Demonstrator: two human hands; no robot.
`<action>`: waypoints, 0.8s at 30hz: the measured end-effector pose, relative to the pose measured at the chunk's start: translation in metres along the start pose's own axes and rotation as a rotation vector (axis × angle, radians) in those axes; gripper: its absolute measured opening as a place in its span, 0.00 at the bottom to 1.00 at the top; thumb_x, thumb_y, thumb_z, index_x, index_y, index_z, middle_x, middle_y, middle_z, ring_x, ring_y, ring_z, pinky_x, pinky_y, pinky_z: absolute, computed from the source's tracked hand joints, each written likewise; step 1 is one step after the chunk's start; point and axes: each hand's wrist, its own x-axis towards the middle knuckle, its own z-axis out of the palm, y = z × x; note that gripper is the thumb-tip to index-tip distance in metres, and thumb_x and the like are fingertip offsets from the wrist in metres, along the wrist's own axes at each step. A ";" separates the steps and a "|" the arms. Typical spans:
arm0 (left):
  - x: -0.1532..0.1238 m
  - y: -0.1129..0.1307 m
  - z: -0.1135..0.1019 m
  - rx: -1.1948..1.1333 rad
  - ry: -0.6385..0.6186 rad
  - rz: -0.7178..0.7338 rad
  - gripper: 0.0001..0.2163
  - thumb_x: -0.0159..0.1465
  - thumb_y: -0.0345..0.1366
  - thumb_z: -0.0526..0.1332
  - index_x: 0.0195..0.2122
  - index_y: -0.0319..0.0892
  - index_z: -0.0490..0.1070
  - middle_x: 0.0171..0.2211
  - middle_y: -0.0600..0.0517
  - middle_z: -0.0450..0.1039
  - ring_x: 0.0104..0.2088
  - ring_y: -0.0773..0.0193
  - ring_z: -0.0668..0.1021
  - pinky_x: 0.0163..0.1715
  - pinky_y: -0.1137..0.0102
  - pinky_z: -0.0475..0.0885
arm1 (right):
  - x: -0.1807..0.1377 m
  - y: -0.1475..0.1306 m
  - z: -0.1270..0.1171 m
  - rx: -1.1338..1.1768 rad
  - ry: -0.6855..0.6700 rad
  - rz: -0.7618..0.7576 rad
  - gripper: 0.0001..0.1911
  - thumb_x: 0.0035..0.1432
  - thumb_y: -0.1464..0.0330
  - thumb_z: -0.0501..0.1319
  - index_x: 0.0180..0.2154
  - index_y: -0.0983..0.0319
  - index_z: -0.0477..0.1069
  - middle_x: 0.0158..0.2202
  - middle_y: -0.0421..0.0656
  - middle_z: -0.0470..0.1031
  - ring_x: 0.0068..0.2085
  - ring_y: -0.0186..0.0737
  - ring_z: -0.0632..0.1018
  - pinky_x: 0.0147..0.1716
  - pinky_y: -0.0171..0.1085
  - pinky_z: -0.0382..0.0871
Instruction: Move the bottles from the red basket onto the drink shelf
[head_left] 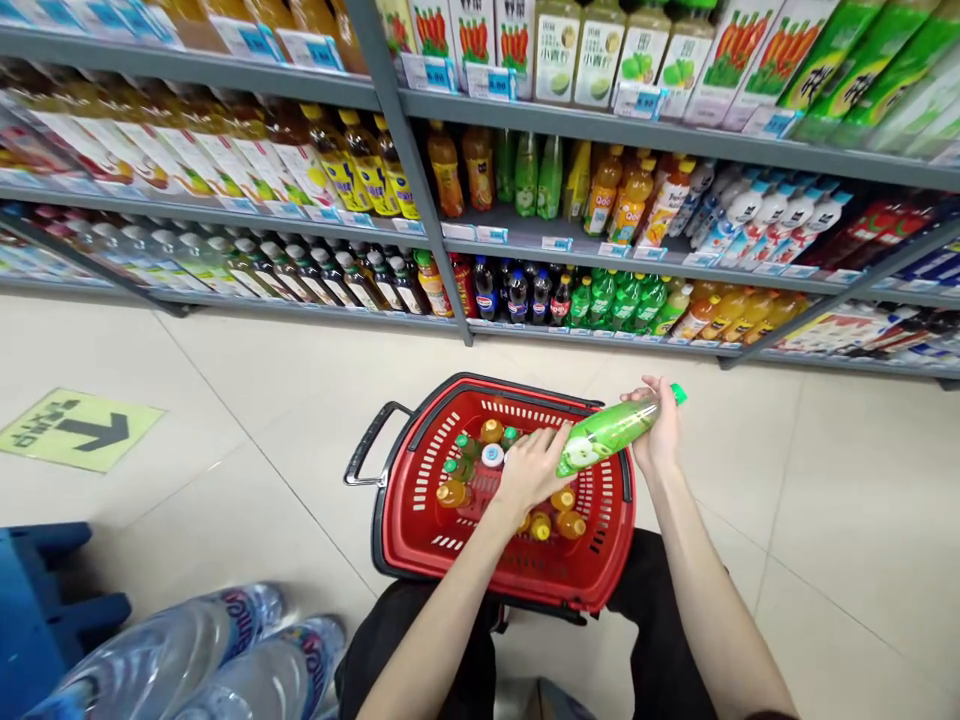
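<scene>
A green drink bottle [609, 436] with apples on its label and a green cap lies tilted between my two hands, above the right side of a red shopping basket [510, 575]. My left hand [534, 466] is closed around its bottom end. Near the neck, my right hand [660, 430] grips it, fingers behind the bottle and the cap sticking out past them. Several bottles stand inside the basket, among them an orange-capped bottle [453, 493] and a white-capped bottle [492, 455]. My left forearm and hand hide part of the basket's inside.
Shelves [525, 232] packed with drink bottles and cartons run across the back. The basket's black handle [369, 440] sticks out left. Large water bottles [187, 640] and a blue plastic stand [45, 600] are at lower left. A green arrow sign [79, 430] lies on the tiled floor.
</scene>
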 end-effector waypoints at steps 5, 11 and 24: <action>-0.001 -0.008 0.000 0.051 0.151 -0.001 0.27 0.63 0.34 0.63 0.64 0.43 0.67 0.50 0.43 0.78 0.45 0.52 0.82 0.44 0.63 0.76 | 0.007 0.002 -0.006 -0.079 -0.070 -0.008 0.25 0.52 0.46 0.69 0.33 0.62 0.73 0.27 0.38 0.76 0.30 0.35 0.78 0.32 0.34 0.75; -0.002 -0.021 -0.009 0.081 0.244 -0.028 0.31 0.58 0.24 0.59 0.65 0.44 0.66 0.53 0.43 0.76 0.49 0.52 0.80 0.42 0.63 0.78 | 0.009 -0.012 -0.025 -0.377 -0.332 0.191 0.28 0.50 0.46 0.73 0.41 0.59 0.72 0.32 0.38 0.77 0.28 0.36 0.78 0.17 0.31 0.72; 0.011 -0.018 -0.030 -0.194 0.271 -0.393 0.25 0.69 0.34 0.56 0.67 0.39 0.57 0.61 0.39 0.65 0.56 0.52 0.77 0.49 0.60 0.79 | 0.011 -0.036 0.071 -0.538 -0.352 -0.222 0.33 0.46 0.54 0.77 0.50 0.62 0.75 0.46 0.49 0.83 0.43 0.52 0.86 0.45 0.52 0.85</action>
